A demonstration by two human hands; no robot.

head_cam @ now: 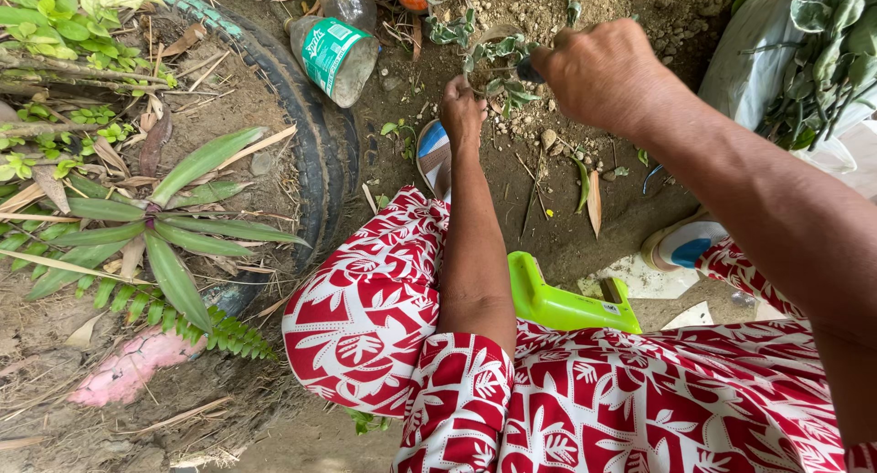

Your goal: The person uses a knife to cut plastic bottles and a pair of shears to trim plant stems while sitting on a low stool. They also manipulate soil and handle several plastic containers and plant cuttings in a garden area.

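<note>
Red patterned cloth [585, 400] above bare soil [512, 199], tyre planter [315, 153] alongside.

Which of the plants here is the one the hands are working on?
The small grey-green plant in the bare soil. The left hand grips its base and the right hand its top; the long-leaved plant sits untouched in the tyre.

Your left hand [462, 115] reaches forward on a straight, extended forearm, fingers curled shut into a loose fist, knuckles up. Your right hand [603, 71] crosses in from the right, forearm angled diagonally, fingers clenched tight, back of hand toward the camera.
</note>
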